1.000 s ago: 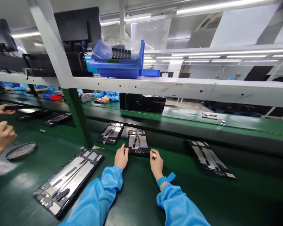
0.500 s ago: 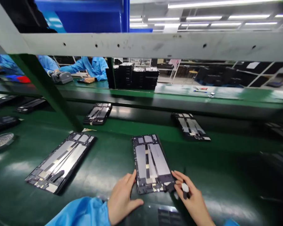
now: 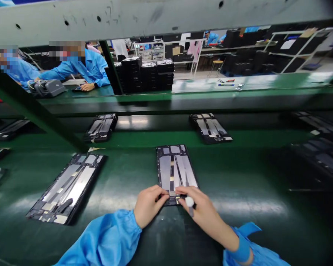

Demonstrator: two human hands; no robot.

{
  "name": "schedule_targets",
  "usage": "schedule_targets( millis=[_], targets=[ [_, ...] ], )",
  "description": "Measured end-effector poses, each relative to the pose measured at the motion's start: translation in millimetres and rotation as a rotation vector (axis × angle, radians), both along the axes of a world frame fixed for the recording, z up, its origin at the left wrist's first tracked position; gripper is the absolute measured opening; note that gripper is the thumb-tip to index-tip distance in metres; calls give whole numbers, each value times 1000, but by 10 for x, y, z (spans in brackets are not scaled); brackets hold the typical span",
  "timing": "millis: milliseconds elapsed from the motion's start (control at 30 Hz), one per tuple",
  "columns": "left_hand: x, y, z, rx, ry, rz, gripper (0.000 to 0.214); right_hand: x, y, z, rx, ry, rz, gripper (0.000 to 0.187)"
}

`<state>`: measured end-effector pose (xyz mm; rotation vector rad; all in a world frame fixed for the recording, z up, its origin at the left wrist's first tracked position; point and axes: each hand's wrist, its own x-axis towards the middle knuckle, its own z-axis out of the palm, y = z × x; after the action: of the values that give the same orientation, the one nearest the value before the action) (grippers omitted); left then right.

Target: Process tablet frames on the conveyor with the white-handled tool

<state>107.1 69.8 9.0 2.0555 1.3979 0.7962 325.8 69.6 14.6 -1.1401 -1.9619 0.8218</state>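
An open tablet frame (image 3: 175,170) with grey metal plates lies lengthwise on the green bench right in front of me. My left hand (image 3: 148,204) rests at its near left corner, fingers curled and pinching the bottom edge. My right hand (image 3: 201,211) is at the near right corner, fingers bent onto the frame's bottom edge, with a small tool with a white round end (image 3: 189,202) tucked in it. Both sleeves are blue; a blue strap (image 3: 242,245) wraps the right wrist.
A second open frame (image 3: 67,187) lies at an angle to the left. Two more frames (image 3: 101,127) (image 3: 210,128) sit on the belt behind. A slanted green post (image 3: 33,109) crosses left. A stack of black trays (image 3: 143,74) and seated people in blue (image 3: 80,68) are opposite.
The view has tipped further down. The tablet frame was drawn from the belt onto the bench toward me; both hands have closed in on its near edge.
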Motion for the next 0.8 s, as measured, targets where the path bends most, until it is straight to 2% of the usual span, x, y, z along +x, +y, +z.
schedule_targets(
  millis=[67,167,300,467,567,800],
  targets=[
    [23,-1,-34,-3,-21,-17,11,-150,10,-22,-17,-14,48,25],
    [10,-41,-60,-14,-63,-45,9,-231,19,-66,-40,-2,44,24],
    [-18,-110,-18,-7,-80,-103,9,-218,-1,-73,-69,27,21,25],
    [-39,-129,47,-33,-24,-96,16,-226,-21,-57,-68,-5,25,25],
    [-47,-116,34,-6,-20,-107,7,-226,-23,-49,-79,-19,29,24],
    [-49,-111,-1,8,60,-128,4,-225,-25,-32,-104,-25,19,27]
  ],
)
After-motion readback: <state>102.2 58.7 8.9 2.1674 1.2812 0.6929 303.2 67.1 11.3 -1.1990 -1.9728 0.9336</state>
